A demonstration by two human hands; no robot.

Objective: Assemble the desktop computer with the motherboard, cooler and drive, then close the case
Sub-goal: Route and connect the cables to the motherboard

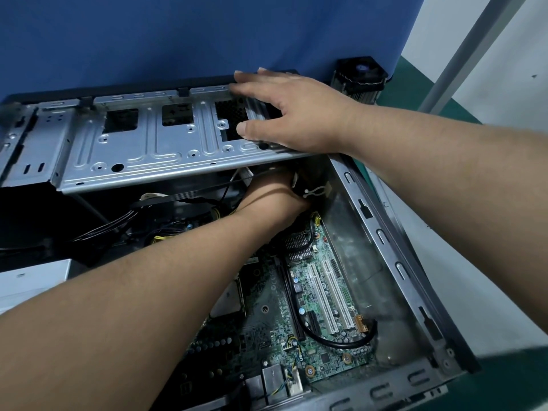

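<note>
The open desktop case [396, 250] lies on its side with the green motherboard [314, 295] seated in its floor. A grey metal drive cage [133, 149] stands raised across the far end of the case. My right hand [284, 114] lies on top of the cage, fingers over its far edge and thumb at a cut-out. My left hand [272, 200] reaches under the cage beside a black cable bundle [308, 186] with a white tie; its fingers are hidden. The cooler [360, 77], with a black fan on top, sits outside the case at the back right.
A blue partition [178, 40] stands right behind the case. Black and yellow wires [124, 221] hang in the dark left part of the case. A white box [29, 280] lies at the left. A black looped cable [341, 342] crosses the motherboard's near corner.
</note>
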